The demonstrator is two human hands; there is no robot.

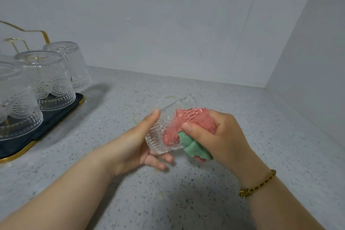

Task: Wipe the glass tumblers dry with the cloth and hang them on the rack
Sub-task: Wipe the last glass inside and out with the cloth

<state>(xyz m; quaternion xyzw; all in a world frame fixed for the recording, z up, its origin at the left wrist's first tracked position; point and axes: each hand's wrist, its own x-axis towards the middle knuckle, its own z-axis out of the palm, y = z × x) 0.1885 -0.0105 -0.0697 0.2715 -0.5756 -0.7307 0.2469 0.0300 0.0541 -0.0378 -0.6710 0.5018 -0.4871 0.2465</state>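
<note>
Left hand (136, 144) fingers curl round tumbler (158, 137), well right of rack (63, 113). Right hand (214, 136) fingers clench cloth (199, 117) pushed into it. We risk slip: wet ribbed glass twists loose, drops onto counter (280, 127).

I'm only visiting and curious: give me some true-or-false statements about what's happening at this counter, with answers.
1. The left hand holds a glass tumbler. True.
2. The cloth is blue. False: it is pink and green.
3. Three upturned tumblers sit on the rack. True.
4. The right hand is empty. False: its fingers grip the cloth against the tumbler.
5. The bracelet is on the left wrist. False: it is on the right wrist.
</note>
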